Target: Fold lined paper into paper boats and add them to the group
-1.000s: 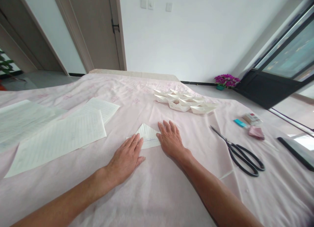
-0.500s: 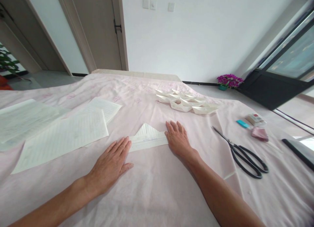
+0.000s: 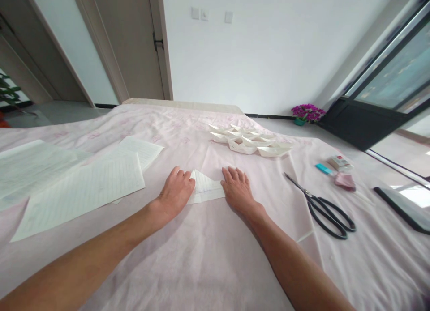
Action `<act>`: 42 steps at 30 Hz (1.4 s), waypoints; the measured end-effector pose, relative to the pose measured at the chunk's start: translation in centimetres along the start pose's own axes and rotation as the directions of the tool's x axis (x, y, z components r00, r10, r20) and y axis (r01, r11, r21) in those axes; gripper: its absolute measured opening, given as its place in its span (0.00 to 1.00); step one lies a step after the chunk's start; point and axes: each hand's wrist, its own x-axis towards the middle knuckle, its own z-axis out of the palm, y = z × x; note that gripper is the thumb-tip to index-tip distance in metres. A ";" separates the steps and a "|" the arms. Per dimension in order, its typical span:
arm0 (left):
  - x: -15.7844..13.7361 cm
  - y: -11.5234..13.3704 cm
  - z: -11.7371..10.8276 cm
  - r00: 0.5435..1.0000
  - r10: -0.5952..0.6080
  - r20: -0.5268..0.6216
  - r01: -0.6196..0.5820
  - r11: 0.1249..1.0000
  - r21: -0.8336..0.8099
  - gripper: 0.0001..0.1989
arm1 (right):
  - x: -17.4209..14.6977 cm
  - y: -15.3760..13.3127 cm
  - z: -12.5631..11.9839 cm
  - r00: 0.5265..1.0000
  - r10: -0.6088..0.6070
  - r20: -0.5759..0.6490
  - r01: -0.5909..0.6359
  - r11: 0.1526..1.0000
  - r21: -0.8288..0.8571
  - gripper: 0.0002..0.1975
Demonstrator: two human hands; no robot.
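Note:
A folded sheet of lined paper (image 3: 207, 193) lies on the pink cloth, with a triangular peak at its far side and a flat band along the near side. My left hand (image 3: 176, 190) is closed at its left end, fingers curled over the paper and the thumb hidden. On the right end rests my right hand (image 3: 237, 188), flat with fingers stretched out. Beyond it stand several folded paper boats (image 3: 245, 143) in a cluster.
Loose lined sheets (image 3: 87, 181) spread over the left of the cloth (image 3: 201, 266). To the right lie black-handled scissors (image 3: 322, 208), a blue block (image 3: 323, 168), a small packet (image 3: 340, 162), a pink item (image 3: 345, 181) and a dark-edged flat object (image 3: 403, 210).
My left hand has gone from lying flat to curled, moving slightly right and away from me onto the paper's left end. My right hand stays flat. The view has shifted a little.

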 end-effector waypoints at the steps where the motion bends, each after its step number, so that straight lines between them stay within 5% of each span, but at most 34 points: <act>1: 0.6 0.0 0.4 1.000 0.012 -0.012 -0.013 0.999 -0.039 0.05 | 0.0 0.0 0.0 1.000 -0.002 -0.001 0.002 1.000 0.002 0.25; 7: 3.4 -2.1 2.6 0.967 0.251 0.032 -0.223 0.904 -0.365 0.24 | 0.0 0.1 0.1 1.000 -0.008 -0.020 0.008 1.000 0.007 0.24; 16: 6.1 -2.6 0.8 0.955 0.111 0.276 0.042 0.869 -0.494 0.27 | -0.2 0.4 0.2 0.998 0.001 -0.065 0.002 0.999 0.042 0.23; 19: 5.9 -3.2 1.2 0.934 -0.040 0.354 0.286 0.677 -0.678 0.16 | 0.0 0.9 0.0 0.996 0.038 -0.079 -0.026 0.990 0.139 0.23; 22: 5.3 -4.1 1.9 0.921 -0.153 0.357 0.382 0.524 -0.761 0.14 | 0.2 1.8 0.0 0.989 0.088 -0.121 -0.043 0.942 0.334 0.24; 25: 4.6 -4.4 2.1 0.917 -0.287 0.275 0.375 0.392 -0.840 0.19 | 0.4 2.0 -0.1 0.979 0.105 -0.174 0.021 0.802 0.598 0.25; 29: 3.9 -3.3 2.2 0.828 -0.523 0.202 0.146 -0.148 -0.978 0.22 | 0.2 0.5 -1.0 0.985 0.034 -0.171 0.116 0.605 0.787 0.29; 31: 3.7 -2.4 2.3 0.815 -0.543 0.201 0.053 -0.276 -0.960 0.21 | 0.2 -0.5 -1.4 0.981 0.031 -0.191 0.138 0.580 0.803 0.32; 34: 3.5 -1.1 2.7 0.793 -0.575 0.201 0.001 -0.329 -0.944 0.21 | 0.4 -1.2 -1.3 0.969 0.063 -0.237 0.156 0.591 0.792 0.34; 38: 3.5 0.1 3.2 0.797 -0.573 0.190 -0.020 -0.339 -0.940 0.20 | 0.9 -1.1 -0.2 0.964 0.090 -0.250 0.126 0.673 0.729 0.23; 42: 3.6 -0.1 3.4 0.825 -0.547 0.141 0.006 -0.242 -0.970 0.17 | 0.8 -0.8 -0.2 0.946 0.013 -0.324 0.178 0.814 0.552 0.11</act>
